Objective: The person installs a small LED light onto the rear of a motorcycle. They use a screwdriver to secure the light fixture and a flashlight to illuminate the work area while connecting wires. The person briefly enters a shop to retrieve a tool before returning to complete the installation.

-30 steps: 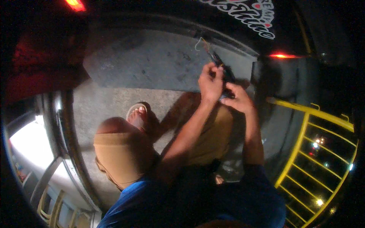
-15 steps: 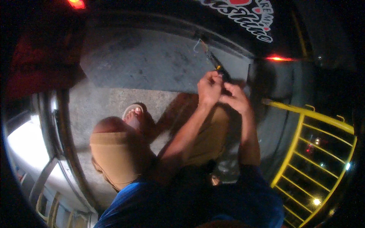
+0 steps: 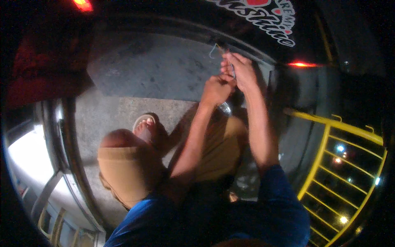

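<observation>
Up near the dark edge at the far side of the concrete floor (image 3: 156, 74), both my hands now sit higher and closer to the black printed cloth (image 3: 263, 16) than they did a moment ago; the dark tool I could see sticking out past my fingers then is hidden now. My left hand (image 3: 216, 88) is curled into a loose fist, knuckles up, forearm running straight up from my lap. My right hand (image 3: 242, 72) lies just above and touching it, fingers pinched together around something thin, though I cannot tell exactly what it grips. A thin wire (image 3: 214, 50) loops out from my fingertips, its long line running up and to the left toward the edge. Below, my bent knee in tan shorts (image 3: 123, 168) and my sandalled foot (image 3: 144, 125) rest on the floor, with a yellow railing (image 3: 329, 140) on my right.
</observation>
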`<state>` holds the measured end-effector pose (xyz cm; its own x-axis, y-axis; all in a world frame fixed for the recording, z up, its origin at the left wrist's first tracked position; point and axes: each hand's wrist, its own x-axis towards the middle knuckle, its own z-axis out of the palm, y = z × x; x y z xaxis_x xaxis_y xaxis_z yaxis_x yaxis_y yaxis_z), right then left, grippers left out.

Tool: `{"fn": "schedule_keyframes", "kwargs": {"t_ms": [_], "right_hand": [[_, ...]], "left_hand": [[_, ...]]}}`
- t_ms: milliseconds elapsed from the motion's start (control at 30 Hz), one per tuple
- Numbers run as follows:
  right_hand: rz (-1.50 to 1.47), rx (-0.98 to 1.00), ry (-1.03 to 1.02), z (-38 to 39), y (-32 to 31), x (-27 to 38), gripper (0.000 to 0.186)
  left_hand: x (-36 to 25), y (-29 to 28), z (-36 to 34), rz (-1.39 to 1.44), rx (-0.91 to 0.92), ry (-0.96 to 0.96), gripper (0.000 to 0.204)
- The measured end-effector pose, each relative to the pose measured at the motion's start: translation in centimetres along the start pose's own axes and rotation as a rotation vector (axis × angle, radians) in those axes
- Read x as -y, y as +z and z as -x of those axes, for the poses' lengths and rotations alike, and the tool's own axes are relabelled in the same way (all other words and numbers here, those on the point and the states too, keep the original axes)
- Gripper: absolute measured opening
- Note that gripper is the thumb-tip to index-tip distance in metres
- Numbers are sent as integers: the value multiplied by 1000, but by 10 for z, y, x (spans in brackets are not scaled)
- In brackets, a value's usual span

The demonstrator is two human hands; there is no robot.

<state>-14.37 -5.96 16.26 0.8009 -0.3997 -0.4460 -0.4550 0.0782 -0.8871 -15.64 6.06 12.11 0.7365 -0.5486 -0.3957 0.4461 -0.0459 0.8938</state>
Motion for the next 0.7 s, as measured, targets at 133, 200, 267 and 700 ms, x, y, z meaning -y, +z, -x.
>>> {"fn": "schedule_keyframes", "kwargs": {"t_ms": [133, 200, 267, 700], "right_hand": [[-195, -17, -19, -2, -2, -5, 24], [-227, 4, -37, 1, -3, -5, 23], [-207, 5, -100, -1, -4, -6, 23], [153, 5, -224, 14, -6, -1, 21]], "left_hand": [[0, -5, 0, 24, -32, 43, 9], [3, -4, -2, 68, -87, 53, 9], [0, -1, -2, 99, -179, 74, 10], [-23, 3, 5, 293, -533, 363, 28]]}}
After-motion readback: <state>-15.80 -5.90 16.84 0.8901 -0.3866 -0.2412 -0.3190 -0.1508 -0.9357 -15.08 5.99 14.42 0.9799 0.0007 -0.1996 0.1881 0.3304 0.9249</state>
